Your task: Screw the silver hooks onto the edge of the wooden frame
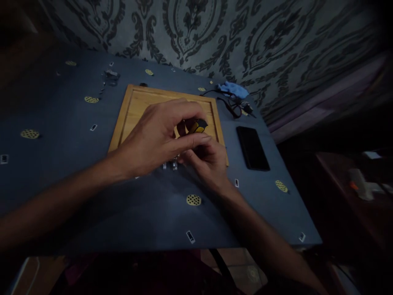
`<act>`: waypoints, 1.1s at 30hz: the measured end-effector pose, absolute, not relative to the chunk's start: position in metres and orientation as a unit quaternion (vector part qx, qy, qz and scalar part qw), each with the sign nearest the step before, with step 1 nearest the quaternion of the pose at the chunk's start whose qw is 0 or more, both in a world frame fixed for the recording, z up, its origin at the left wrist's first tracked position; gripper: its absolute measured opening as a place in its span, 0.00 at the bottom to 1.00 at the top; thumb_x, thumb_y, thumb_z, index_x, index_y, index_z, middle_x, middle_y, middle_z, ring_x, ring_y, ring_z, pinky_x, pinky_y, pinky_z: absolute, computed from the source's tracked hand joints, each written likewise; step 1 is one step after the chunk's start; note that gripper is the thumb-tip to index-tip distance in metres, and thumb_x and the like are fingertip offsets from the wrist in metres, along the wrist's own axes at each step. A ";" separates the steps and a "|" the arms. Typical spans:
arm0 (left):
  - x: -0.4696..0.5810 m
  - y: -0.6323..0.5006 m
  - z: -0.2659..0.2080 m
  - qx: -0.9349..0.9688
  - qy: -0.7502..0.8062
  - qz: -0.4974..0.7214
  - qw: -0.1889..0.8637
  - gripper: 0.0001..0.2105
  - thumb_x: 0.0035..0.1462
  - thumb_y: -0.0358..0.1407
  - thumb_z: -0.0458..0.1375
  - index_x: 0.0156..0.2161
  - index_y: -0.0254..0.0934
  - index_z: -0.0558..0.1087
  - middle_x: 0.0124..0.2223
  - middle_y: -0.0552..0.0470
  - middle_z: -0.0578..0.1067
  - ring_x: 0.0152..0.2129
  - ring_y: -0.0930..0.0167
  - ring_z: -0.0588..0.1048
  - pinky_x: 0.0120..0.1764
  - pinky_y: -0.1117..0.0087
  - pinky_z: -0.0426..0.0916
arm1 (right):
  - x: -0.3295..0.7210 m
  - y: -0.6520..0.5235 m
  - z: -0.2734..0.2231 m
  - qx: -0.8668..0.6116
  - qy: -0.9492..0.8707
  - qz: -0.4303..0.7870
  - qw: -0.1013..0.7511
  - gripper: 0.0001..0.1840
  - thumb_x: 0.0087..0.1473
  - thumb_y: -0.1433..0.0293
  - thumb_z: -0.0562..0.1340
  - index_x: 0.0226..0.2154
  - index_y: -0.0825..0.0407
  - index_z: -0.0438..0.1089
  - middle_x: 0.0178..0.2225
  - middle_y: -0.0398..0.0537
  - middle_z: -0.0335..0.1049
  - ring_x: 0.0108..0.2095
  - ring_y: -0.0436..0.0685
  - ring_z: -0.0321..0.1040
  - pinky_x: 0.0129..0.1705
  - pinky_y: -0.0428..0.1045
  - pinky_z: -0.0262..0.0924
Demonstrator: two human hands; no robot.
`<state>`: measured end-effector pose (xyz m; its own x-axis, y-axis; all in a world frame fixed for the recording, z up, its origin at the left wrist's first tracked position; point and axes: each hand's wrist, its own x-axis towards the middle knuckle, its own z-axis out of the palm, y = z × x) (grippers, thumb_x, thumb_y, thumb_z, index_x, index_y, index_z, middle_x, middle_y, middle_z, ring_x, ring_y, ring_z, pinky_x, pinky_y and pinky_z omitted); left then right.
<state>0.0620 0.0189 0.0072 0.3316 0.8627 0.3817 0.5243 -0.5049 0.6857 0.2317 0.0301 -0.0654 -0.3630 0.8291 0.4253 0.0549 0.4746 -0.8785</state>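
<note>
My left hand [156, 135] is closed, its thumb and fingers curled around the yellow-and-black handle of what looks like a screwdriver [198, 125]. The tool's shaft is hidden behind the fingers. Just below and to the right, my right hand [210, 157] is closed too, its fingertips meeting the left thumb. What the right fingers hold is hidden. Small shiny metal parts [175, 164] show under the hands, at the near edge of a wooden board [150, 95] with a raised rim. Whether these parts are held or lying there, I cannot tell.
A black phone [253, 148] lies right of the board. Behind it are dark-framed glasses [230, 107], a blue cloth [233, 89] and a small dark object [246, 107]. Small metal pieces [110, 76] lie at the back left. The blue-covered table [147, 213] meets a patterned wall.
</note>
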 end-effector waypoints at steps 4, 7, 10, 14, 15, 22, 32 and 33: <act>0.065 0.019 0.005 0.791 0.453 0.364 0.192 0.06 0.64 0.39 0.61 0.39 0.40 0.77 0.38 0.51 0.79 0.34 0.70 0.77 0.37 0.67 0.75 | 0.245 0.034 -0.068 -0.309 -0.756 0.373 0.441 0.10 0.59 0.60 0.68 0.36 0.48 0.71 0.28 0.38 0.69 0.28 0.50 0.68 0.30 0.47 0.66; 0.062 0.018 0.005 0.793 0.452 0.367 0.180 0.08 0.65 0.40 0.60 0.39 0.39 0.77 0.39 0.50 0.80 0.34 0.70 0.77 0.37 0.68 0.74 | 0.258 0.037 -0.077 -0.329 -0.780 0.329 0.419 0.07 0.60 0.64 0.67 0.41 0.48 0.74 0.33 0.41 0.69 0.31 0.50 0.68 0.32 0.48 0.65; 0.060 0.018 0.004 0.790 0.447 0.382 0.173 0.08 0.64 0.41 0.61 0.39 0.39 0.77 0.39 0.51 0.80 0.33 0.70 0.77 0.35 0.69 0.74 | 0.265 0.037 -0.091 -0.339 -0.794 0.305 0.401 0.06 0.60 0.65 0.67 0.40 0.48 0.76 0.37 0.45 0.71 0.39 0.55 0.71 0.39 0.51 0.68; 0.059 0.019 0.002 0.787 0.444 0.394 0.170 0.07 0.63 0.40 0.63 0.39 0.38 0.78 0.39 0.52 0.80 0.32 0.71 0.77 0.32 0.71 0.71 | 0.263 0.038 -0.105 -0.319 -0.819 0.288 0.379 0.04 0.59 0.67 0.68 0.38 0.47 0.75 0.40 0.47 0.73 0.45 0.59 0.69 0.48 0.57 0.67; 0.059 0.019 0.002 0.787 0.443 0.395 0.169 0.07 0.63 0.40 0.64 0.39 0.38 0.78 0.38 0.53 0.80 0.31 0.72 0.76 0.31 0.71 0.70 | 0.261 0.038 -0.107 -0.317 -0.821 0.287 0.378 0.04 0.58 0.68 0.68 0.38 0.47 0.75 0.39 0.47 0.73 0.45 0.59 0.69 0.48 0.57 0.66; 0.057 0.017 0.004 0.795 0.452 0.377 0.144 0.07 0.62 0.41 0.63 0.39 0.41 0.78 0.37 0.55 0.80 0.30 0.72 0.76 0.33 0.71 0.72 | 0.252 0.037 -0.111 -0.308 -0.820 0.281 0.393 0.06 0.58 0.75 0.65 0.33 0.48 0.72 0.34 0.45 0.71 0.39 0.57 0.67 0.43 0.54 0.62; 0.055 0.014 0.006 0.816 0.439 0.373 0.056 0.09 0.62 0.37 0.63 0.47 0.40 0.73 0.41 0.55 0.79 0.35 0.71 0.78 0.39 0.71 0.73 | 0.250 0.036 -0.112 -0.322 -0.818 0.276 0.389 0.06 0.57 0.76 0.64 0.32 0.49 0.71 0.31 0.44 0.68 0.37 0.56 0.65 0.41 0.52 0.60; 0.055 0.015 0.006 0.822 0.425 0.374 0.059 0.08 0.62 0.36 0.63 0.46 0.41 0.73 0.41 0.56 0.79 0.34 0.72 0.78 0.39 0.71 0.73 | 0.250 0.036 -0.112 -0.325 -0.818 0.276 0.387 0.06 0.57 0.76 0.64 0.32 0.49 0.71 0.31 0.44 0.68 0.36 0.56 0.65 0.41 0.52 0.60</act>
